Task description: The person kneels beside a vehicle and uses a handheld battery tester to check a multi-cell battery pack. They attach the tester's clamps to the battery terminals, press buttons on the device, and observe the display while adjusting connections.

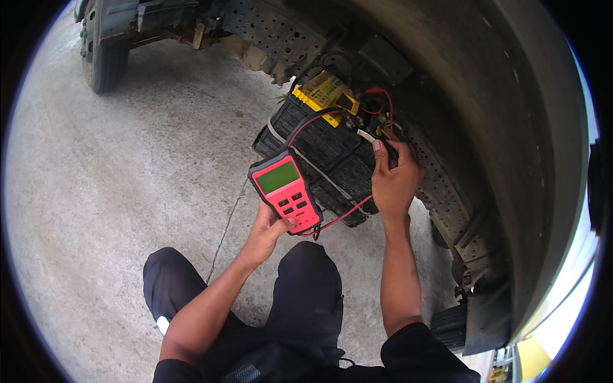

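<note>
Left fingers (281, 227) grasp the red tester (285, 189), right fingers (378, 157) a pale-tipped clamp (366, 135), which might slip if squeezed loosely

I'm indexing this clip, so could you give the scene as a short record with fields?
Left hand: holds red handheld tester, screen upward
Right hand: pinches dark, pale-tipped piece, possibly a clamp
Red lead: runs from tester's lower end toward right hand
Black block: likely a battery, bound with pale strap
Yellow cover: on block's far end
Ground: concrete floor
</note>
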### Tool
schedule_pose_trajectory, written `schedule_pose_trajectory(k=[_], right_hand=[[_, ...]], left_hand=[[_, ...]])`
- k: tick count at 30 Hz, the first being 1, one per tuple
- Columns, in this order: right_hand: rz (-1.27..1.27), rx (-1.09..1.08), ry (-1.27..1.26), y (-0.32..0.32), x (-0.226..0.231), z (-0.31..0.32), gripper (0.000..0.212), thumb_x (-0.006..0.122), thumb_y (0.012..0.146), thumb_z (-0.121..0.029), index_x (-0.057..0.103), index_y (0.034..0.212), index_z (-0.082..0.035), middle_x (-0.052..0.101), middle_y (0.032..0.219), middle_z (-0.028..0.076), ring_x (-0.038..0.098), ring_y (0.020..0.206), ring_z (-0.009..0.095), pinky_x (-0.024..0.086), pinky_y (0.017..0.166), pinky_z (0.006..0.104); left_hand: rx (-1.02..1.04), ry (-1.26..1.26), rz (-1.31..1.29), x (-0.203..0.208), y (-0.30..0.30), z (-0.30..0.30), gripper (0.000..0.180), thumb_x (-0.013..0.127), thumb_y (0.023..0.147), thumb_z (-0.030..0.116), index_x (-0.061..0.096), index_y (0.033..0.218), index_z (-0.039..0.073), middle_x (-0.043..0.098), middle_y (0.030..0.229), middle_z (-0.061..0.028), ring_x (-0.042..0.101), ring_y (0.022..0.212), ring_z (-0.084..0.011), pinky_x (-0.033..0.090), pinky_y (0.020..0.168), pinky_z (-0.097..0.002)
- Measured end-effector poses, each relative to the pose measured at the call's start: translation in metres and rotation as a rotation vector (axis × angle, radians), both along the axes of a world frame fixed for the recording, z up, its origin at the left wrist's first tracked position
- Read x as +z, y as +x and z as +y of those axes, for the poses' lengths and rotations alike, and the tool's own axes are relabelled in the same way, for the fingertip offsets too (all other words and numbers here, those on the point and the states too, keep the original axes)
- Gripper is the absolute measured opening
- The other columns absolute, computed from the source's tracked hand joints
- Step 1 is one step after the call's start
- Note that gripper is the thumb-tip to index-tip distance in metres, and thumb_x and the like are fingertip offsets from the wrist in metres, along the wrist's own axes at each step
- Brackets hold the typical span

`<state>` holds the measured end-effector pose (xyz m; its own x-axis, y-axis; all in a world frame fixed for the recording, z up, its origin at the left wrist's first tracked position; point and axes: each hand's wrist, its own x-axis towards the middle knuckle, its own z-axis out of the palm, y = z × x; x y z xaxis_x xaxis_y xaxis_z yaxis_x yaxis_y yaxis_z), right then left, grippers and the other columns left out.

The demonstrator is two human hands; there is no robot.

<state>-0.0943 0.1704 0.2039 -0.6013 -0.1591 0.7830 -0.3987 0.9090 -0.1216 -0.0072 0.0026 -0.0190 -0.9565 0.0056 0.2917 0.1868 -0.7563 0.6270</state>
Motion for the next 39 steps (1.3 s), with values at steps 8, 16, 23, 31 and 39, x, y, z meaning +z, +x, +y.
schedule_pose_trajectory(k=[8, 16, 23, 31, 39], right_hand=[[0.112, -0.03, -0.363, -0.004, -0.039, -0.05, 0.031, 0.082, 0.103, -0.026, 0.076, 0.1, 0.005, 0.078, 0.091, 0.023, 0.077, 0.088, 0.044, 0.057, 0.081, 0.0496], [0.322, -0.144, -0.32, -0.017, -0.063, -0.072, 0.031, 0.085, 0.099, -0.024, 0.072, 0.093, 0.004, 0.075, 0.08, 0.021, 0.076, 0.074, 0.041, 0.056, 0.07, 0.0494], [0.343, -0.225, -0.323, -0.027, -0.068, -0.095, 0.031, 0.083, 0.099, -0.025, 0.066, 0.1, 0.001, 0.073, 0.083, 0.02, 0.074, 0.072, 0.043, 0.058, 0.062, 0.0486], [0.292, -0.237, -0.365, -0.024, -0.058, -0.107, 0.041, 0.091, 0.091, -0.029, 0.066, 0.1, 0.001, 0.074, 0.08, 0.017, 0.077, 0.068, 0.035, 0.06, 0.061, 0.0431], [0.281, -0.058, -0.413, -0.026, -0.075, -0.084, 0.037, 0.089, 0.093, -0.02, 0.064, 0.108, 0.002, 0.072, 0.085, 0.017, 0.073, 0.067, 0.031, 0.057, 0.06, 0.042]], left_hand=[[0.007, -0.004, 0.022, -0.006, -0.006, 0.0, 0.084, 0.067, 0.105, 0.009, 0.019, 0.175, 0.009, 0.046, 0.164, -0.0095, 0.045, 0.153, -0.0219, 0.036, 0.127, -0.0437], [0.033, -0.053, -0.01, 0.001, -0.003, -0.011, 0.087, 0.068, 0.105, 0.012, 0.017, 0.175, 0.009, 0.046, 0.164, -0.0095, 0.045, 0.153, -0.0223, 0.035, 0.128, -0.0442], [0.04, -0.054, -0.025, -0.006, -0.003, -0.013, 0.086, 0.069, 0.105, 0.014, 0.018, 0.174, 0.009, 0.047, 0.163, -0.0099, 0.046, 0.153, -0.0229, 0.035, 0.128, -0.0448], [0.046, -0.06, -0.014, -0.001, -0.002, -0.012, 0.082, 0.068, 0.106, 0.012, 0.021, 0.173, 0.009, 0.051, 0.159, -0.0102, 0.051, 0.148, -0.0229, 0.041, 0.125, -0.0453], [0.052, -0.032, 0.018, 0.006, 0.001, -0.013, 0.079, 0.067, 0.105, 0.009, 0.024, 0.172, 0.009, 0.053, 0.156, -0.0095, 0.054, 0.145, -0.0216, 0.046, 0.121, -0.0448]])
